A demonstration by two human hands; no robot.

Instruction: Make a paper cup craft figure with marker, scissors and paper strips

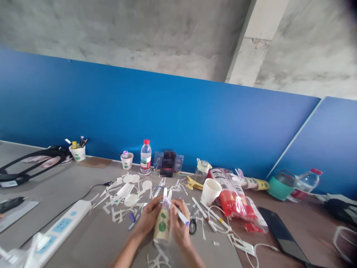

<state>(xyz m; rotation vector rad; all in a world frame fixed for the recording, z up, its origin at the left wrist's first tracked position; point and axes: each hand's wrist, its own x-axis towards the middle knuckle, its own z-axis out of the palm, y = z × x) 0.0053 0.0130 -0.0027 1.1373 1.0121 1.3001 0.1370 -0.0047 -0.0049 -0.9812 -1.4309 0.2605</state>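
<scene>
A tan paper cup with green dots point(161, 227) lies between my hands, its base toward me. At its far end stand two white paper strips point(165, 192), with a purple-tinted patch below them. My left hand point(150, 216) is closed at the cup's upper left side, fingertips by the strips. My right hand point(180, 223) grips a white marker with a purple end point(182, 217), its tip pointing toward the purple patch. The tip itself is too small to make out. A purple cap point(132, 217) lies left of my left hand. Black-handled scissors point(192, 226) lie beside my right hand.
White paper scraps point(131, 200) spread behind my hands. Markers point(205, 215), a white cup point(211, 191) and a red plastic package point(232, 197) stand or lie right. A power strip point(63, 227) lies left, a phone point(281, 234) right. A water bottle point(145, 158) stands by the blue partition.
</scene>
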